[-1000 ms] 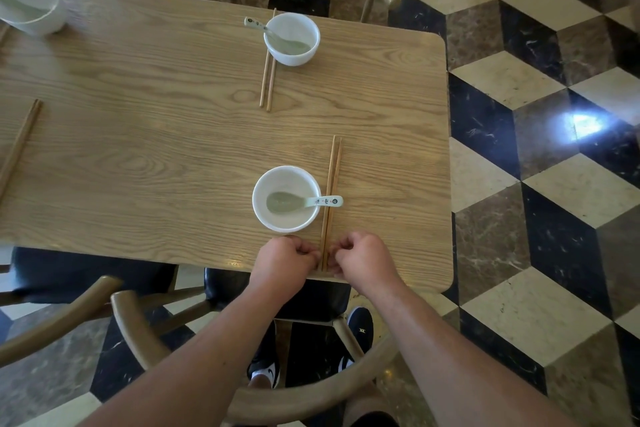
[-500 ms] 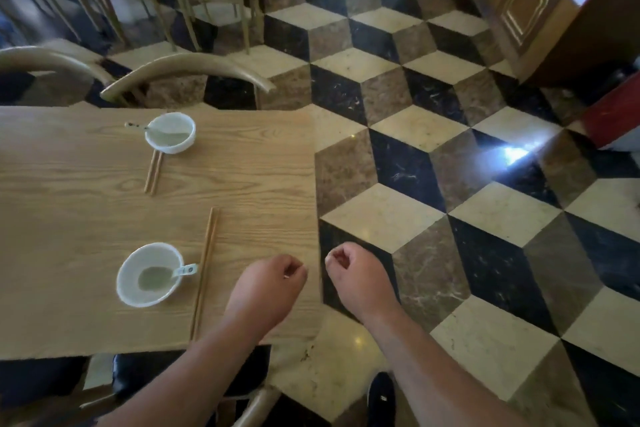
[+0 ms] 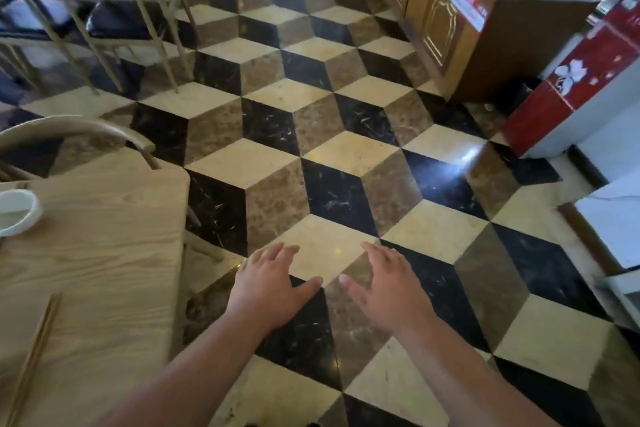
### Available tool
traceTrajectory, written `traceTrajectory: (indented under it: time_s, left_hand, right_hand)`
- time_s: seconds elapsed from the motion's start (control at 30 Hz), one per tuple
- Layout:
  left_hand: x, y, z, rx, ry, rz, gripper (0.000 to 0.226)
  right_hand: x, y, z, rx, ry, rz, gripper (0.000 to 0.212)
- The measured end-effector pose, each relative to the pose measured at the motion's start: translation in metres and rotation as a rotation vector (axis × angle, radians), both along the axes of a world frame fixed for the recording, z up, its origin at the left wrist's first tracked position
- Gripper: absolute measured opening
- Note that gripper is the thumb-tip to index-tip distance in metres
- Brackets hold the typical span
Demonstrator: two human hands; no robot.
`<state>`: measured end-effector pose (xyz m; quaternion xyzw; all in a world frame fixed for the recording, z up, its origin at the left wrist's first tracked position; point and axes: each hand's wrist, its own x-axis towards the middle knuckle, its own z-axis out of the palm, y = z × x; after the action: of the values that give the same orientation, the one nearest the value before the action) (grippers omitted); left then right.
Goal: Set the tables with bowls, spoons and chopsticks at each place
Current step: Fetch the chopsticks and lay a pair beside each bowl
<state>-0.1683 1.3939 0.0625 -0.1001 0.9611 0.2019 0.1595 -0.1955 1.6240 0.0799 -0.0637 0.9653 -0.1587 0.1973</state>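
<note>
Checkered floor (image 3: pixel 349 152) ahead, set counter (image 3: pixel 104 253) at left with bowl (image 3: pixel 15 211) and chopsticks (image 3: pixel 33 357). Left hand (image 3: pixel 266 284) and right hand (image 3: pixel 384 284) hang spread-fingered, empty; best fetch a full set before reaching the next counter.

Both hands, left (image 3: pixel 268 288) and right (image 3: pixel 384 288), hover side by side over the floor (image 3: pixel 346 156). Left of them stands the table (image 3: pixel 104 253), bearing a bowl (image 3: pixel 15 211) and chopsticks (image 3: pixel 33 357); the cabinet (image 3: pixel 450 31) lies beyond, rightward.

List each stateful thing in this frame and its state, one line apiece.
left hand: open, empty, over the floor
right hand: open, empty, over the floor
bowl: upright on the table, at the frame's left edge
chopsticks: lying together on the table
table: partly in view at left
</note>
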Motion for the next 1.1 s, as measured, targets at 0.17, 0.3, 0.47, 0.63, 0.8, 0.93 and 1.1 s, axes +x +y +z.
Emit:
traceTrajectory:
  time_s: [0.17,0.3,0.47,0.63,0.8,0.93,1.1]
  left_hand:
    - [-0.061,-0.017,-0.007,-0.091,0.077,0.016,0.11]
    - [-0.134,-0.041,-0.011,-0.078,0.13,0.068,0.118]
    - [-0.257,-0.087,-0.016,-0.074,0.13,0.149,0.11]
    - [-0.36,-0.14,0.003,-0.096,0.144,0.187,0.116]
    - [-0.444,-0.202,0.024,-0.113,0.112,0.249,0.111]
    - [-0.515,-0.261,0.026,-0.109,0.116,0.374,0.108]
    - [-0.587,-0.339,0.025,-0.101,0.122,0.619,0.102]
  right_hand:
    - [-0.071,-0.022,-0.001,0.012,0.0,0.079,0.091]
    - [-0.16,-0.054,0.001,0.038,0.049,0.142,0.096]
    - [-0.286,-0.098,0.012,0.084,0.096,0.194,0.101]
    - [-0.398,-0.145,0.031,0.076,0.094,0.231,0.096]
    - [-0.495,-0.201,0.04,0.027,0.069,0.281,0.089]
    - [-0.588,-0.262,0.034,-0.023,0.039,0.351,0.087]
    - [-0.704,-0.369,0.029,-0.056,0.007,0.546,0.086]
